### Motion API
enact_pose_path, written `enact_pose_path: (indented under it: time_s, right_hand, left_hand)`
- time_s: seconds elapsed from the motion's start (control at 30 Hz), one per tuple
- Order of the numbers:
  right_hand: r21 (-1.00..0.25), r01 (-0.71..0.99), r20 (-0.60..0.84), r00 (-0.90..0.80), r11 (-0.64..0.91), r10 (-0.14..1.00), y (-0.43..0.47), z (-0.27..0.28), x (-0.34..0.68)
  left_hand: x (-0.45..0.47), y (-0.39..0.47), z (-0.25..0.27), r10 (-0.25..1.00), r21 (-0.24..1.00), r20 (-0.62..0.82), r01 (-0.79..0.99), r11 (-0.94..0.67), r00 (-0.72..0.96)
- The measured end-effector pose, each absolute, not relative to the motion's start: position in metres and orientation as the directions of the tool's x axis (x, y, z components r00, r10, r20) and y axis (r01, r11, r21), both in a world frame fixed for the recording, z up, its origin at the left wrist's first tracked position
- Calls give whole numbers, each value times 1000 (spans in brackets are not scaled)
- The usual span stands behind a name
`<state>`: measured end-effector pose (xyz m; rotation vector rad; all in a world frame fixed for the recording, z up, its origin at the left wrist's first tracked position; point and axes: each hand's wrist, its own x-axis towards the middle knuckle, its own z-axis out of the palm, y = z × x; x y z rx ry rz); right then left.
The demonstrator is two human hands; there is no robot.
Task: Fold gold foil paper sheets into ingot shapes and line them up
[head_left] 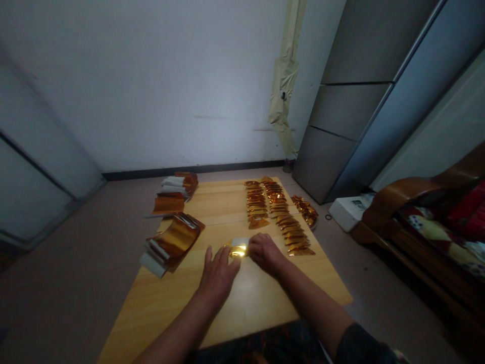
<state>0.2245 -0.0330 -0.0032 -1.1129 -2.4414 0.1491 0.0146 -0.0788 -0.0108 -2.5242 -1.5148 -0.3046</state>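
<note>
Crowding the left edge, foil stacks (178, 237) lie on the table (261, 303); left hand (219, 275), fingers parted, touches the gold sheet (239, 249) between both hands, visible length crosswise; right hand (266, 254) bunches its fingers at the other end, pinch unclear; folded foil rows (278, 208) line the right.

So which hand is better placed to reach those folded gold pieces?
Probably the right hand, nearer the folded pieces; the left hand is farther away, at the left end of the foil.
</note>
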Motion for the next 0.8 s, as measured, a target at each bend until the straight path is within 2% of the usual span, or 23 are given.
enact_pose_path:
  time_s: [0.33, 0.47, 0.63, 0.8]
  right_hand:
    - [-510, 714, 289, -382, 479, 878, -18, 1, 218]
    - [-567, 720, 265, -300, 399, 917, -14, -2, 212]
    - [-543, 767, 196, -280, 342, 940, -10, -1, 209]
    - [-475, 816, 154, -292, 330, 944, -9, 2, 207]
  left_hand:
    - [18, -78, -5, 882, 40, 210, 898, -439, 422]
    - [25, -78, 0, 901, 57, 195, 913, -404, 387]
    - [32, -82, -1, 918, 44, 181, 930, -365, 352]
    - [34, -85, -4, 907, 55, 242, 928, -369, 346]
